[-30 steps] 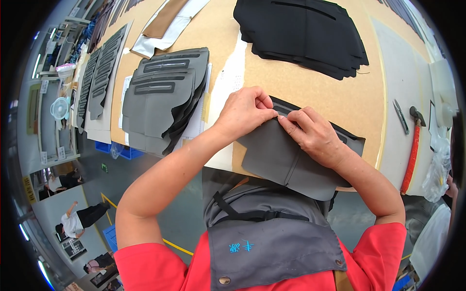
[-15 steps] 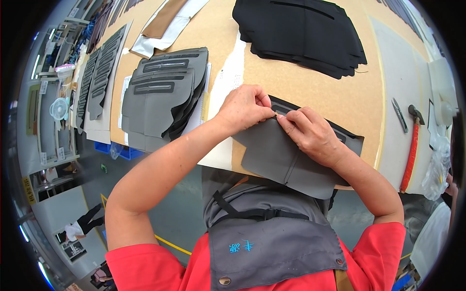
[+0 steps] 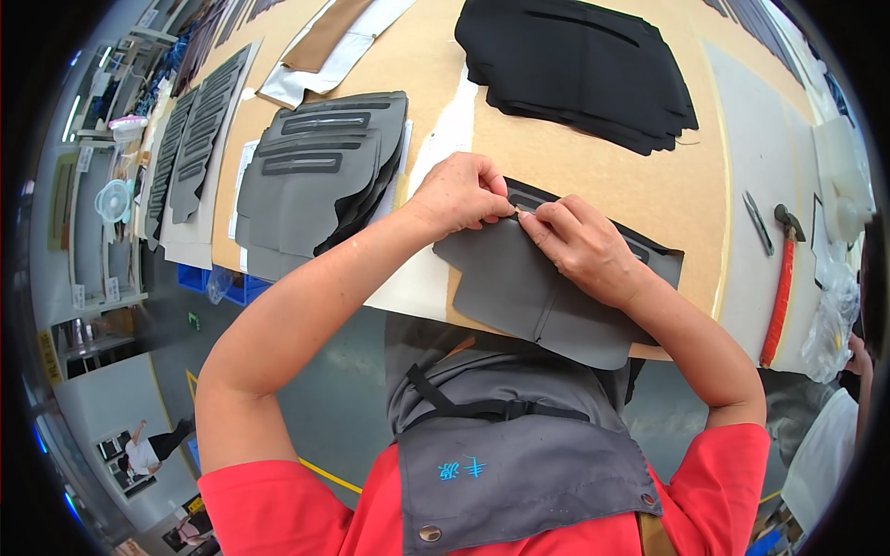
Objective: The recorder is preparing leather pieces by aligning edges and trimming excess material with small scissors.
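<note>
Grey panel (image 3: pixel 505 278), partly covered (by right hand (image 3: pixel 588 252))

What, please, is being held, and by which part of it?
The grey panel, apparently, near its slot's left end, by left hand and right hand; exact pinch unclear.

On the table (image 3: pixel 575 159), the panel (image 3: pixel 530 287) lies before a stack (image 3: pixel 575 82) and left of a hammer (image 3: pixel 781 285).

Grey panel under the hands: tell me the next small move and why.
Probably press lightly with the thumb of the right hand beside the left end of the slot in the grey panel: the left hand meets the right at the fingertips near there, and the right hand lies across the panel, seemingly steadying it.
</note>
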The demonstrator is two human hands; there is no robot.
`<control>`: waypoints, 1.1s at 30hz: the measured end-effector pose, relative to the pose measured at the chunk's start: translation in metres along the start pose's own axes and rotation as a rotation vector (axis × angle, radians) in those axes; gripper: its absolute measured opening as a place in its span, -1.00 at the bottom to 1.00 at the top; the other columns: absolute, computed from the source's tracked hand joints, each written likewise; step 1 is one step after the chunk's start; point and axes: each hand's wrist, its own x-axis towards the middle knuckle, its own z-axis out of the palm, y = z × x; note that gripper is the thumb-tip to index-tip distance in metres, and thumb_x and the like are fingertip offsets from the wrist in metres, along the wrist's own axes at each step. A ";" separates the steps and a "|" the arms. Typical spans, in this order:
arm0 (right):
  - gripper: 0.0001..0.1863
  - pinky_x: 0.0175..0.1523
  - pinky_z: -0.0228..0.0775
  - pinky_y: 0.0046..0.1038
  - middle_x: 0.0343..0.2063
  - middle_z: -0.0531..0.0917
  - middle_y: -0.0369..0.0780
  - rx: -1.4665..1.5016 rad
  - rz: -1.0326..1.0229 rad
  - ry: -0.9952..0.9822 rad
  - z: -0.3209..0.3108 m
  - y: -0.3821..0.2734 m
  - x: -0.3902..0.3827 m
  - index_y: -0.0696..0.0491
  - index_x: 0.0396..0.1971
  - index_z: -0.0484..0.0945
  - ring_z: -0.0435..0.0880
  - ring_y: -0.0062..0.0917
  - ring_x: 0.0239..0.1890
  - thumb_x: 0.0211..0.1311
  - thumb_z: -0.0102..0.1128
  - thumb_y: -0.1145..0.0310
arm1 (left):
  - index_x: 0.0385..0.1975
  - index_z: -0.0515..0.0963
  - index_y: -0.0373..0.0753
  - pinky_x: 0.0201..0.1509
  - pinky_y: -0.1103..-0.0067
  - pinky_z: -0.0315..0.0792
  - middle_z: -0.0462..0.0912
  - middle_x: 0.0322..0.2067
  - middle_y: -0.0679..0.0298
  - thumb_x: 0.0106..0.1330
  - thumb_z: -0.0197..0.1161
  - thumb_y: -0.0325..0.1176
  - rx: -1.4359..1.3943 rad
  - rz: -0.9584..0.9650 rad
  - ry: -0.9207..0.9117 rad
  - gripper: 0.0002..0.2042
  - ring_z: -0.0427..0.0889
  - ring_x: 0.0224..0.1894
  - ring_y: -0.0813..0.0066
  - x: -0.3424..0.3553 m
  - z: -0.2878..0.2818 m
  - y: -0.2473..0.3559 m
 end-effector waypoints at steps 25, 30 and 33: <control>-0.52 -0.03 0.58 -0.37 -0.12 0.55 -0.14 0.033 0.028 -0.070 0.001 -0.001 0.000 0.28 0.09 0.62 0.58 -0.33 -0.14 0.09 0.23 0.53 | 0.00 0.69 -0.33 0.03 0.38 0.55 0.65 -0.10 0.19 0.26 0.35 -0.58 0.517 0.830 0.571 -0.71 0.59 -0.06 0.19 -0.043 0.054 -0.054; -0.66 -0.05 0.55 -0.40 -0.23 0.59 -0.16 0.120 0.147 0.015 -0.002 -0.004 -0.001 0.24 -0.05 0.65 0.60 -0.35 -0.18 0.14 0.30 0.54 | 0.01 0.68 -0.36 0.04 0.40 0.54 0.65 -0.07 0.21 0.19 0.37 -0.61 0.612 0.924 0.643 -0.66 0.60 -0.07 0.23 -0.042 0.059 -0.059; -0.72 -0.08 0.56 -0.38 -0.24 0.62 -0.16 0.263 0.291 0.061 -0.005 -0.005 -0.004 0.18 -0.08 0.67 0.63 -0.33 -0.18 0.18 0.33 0.59 | 0.02 0.67 -0.35 0.04 0.39 0.54 0.65 -0.08 0.22 0.19 0.36 -0.60 0.622 0.942 0.658 -0.64 0.60 -0.08 0.24 -0.039 0.060 -0.060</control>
